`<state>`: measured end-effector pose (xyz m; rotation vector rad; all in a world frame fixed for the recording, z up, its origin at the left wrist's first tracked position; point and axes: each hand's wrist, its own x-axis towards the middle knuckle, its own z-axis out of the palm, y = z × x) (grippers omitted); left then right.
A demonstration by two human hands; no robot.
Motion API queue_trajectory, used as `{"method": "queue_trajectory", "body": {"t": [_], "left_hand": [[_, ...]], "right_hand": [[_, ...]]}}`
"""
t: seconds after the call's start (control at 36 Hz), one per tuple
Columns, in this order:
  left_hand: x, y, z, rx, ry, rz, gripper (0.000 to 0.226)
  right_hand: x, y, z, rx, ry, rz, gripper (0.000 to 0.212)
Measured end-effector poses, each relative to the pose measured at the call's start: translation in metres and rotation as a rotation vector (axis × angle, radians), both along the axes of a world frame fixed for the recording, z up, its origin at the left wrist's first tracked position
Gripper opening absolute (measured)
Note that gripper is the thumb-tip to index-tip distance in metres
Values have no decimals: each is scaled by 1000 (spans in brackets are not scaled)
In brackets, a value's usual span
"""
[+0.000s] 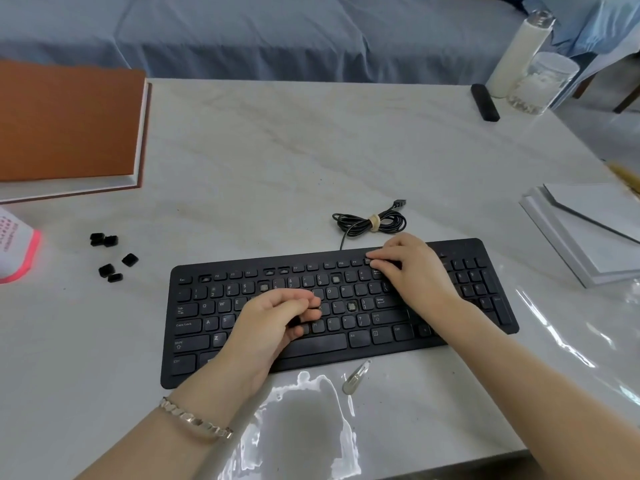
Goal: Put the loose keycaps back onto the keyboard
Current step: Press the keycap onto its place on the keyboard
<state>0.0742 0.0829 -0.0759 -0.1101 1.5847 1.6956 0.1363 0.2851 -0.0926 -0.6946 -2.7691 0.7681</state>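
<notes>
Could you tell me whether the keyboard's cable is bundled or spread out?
Bundled: the cable lies coiled behind the keyboard, tied by a pale band, its plug free.

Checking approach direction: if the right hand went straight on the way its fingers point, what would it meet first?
The right hand points left along the keyboard's top row, so it would probably meet the neighbouring function keys first; its height above them is unclear.

- Pale marble table (pixel 277 150), with clear film over its right side.
- Orange box (pixel 65 123) at the far left corner.
- Pink-edged white item (pixel 17 247) at the left edge.
- Metal hair clip (pixel 356 377) near the front.
- White bottle (pixel 519 53), glass jar (pixel 542 83) and black bar (pixel 485 102) at the far right.
- White stack (pixel 588 233) on the right.
- Blue cloth (pixel 242 32) behind.
</notes>
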Motion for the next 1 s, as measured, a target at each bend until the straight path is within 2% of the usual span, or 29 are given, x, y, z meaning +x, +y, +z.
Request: {"method": "queue_trajectory", "body": {"t": [0.22,0.33,0.42,0.53,0.61,0.72,0.92,1.0], "left_hand": [[0,-3,-3,10,13,-10,16],[0,-4,-4,12,32,-17,14],[1,-4,-4,19,29,2,11],[2,-3,-1,28,25,37,17],[3,-3,0,28,51,44,18],[3,-3,0,18,76,30,19],[1,-2,2,36,135,-27,17],[1,-2,3,53,201,-64,15]], "right_hand": [[3,-2,-6,-110,92,-46,16],[2,-1,-7,-105,95,-49,16],[4,-4,-11,-24,121,-49,16],[9,-10,-12,214,189,44,13],[13,-7,-14,333,161,137,29],[20,-8,-16,469,124,182,36],[19,-11,-12,595,46,201,38],[21,-11,-13,519,20,185,38]]}}
